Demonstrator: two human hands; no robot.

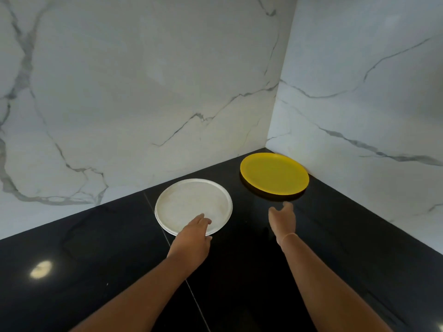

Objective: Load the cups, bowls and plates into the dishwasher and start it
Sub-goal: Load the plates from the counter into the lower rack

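I'm looking down into a corner where two white marble walls [148, 87] with grey veins meet over a glossy black worktop [96, 248]. Two of the task's plates lie flat on it. The white plate [189, 202] sits nearer to me, left of centre, close to the left wall. The yellow plate [274, 173] sits further back, tucked into the corner with its far edge right by the right-hand wall. The two plates are near each other but apart, with a strip of black showing between them. My left hand [194, 238] is at the near rim of the white plate. Its fingers [201, 220] lie curled over the rim onto the plate's face and the thumb sits at the edge, but I cannot tell whether it has actually pinched the plate. My right hand [282, 220] reaches toward the yellow plate with its fingers loose and spread a little. It holds nothing and stops just short of the plate's near rim. A thin seam [153, 207] runs across the worktop under the white plate and my left forearm. A round glare spot [40, 269] shines on the surface at lower left.
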